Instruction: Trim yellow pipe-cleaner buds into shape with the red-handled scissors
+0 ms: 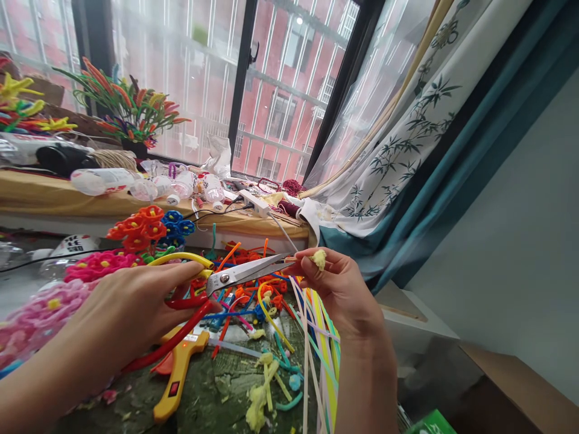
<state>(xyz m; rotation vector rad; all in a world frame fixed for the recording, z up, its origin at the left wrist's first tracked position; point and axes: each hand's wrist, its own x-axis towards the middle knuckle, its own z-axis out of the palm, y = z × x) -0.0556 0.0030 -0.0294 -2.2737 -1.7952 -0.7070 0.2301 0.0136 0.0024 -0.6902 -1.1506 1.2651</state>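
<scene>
My left hand [136,295] is closed around the red handles of a pair of scissors [239,272]. A curved yellow piece [181,257] shows above its fingers; whether it belongs to the handle I cannot tell. The blades point right, slightly apart, with their tips at the fingers of my right hand [341,286]. That hand pinches a small pale yellow fuzzy tuft [319,260] with a thin stem reaching toward the blades. Below lie a yellow glue gun [181,374] and pale yellow fuzzy scraps [257,407]. Long pipe cleaners [323,355] hang beside my right wrist.
Orange pipe-cleaner flowers [138,229], blue ones [176,228] and pink ones [49,307] stand at left. Colourful pipe-cleaner pieces [244,295] crowd the dark table. On the window ledge lie plastic bottles [104,181] and a power strip [254,203]. A cardboard box [529,380] sits at right.
</scene>
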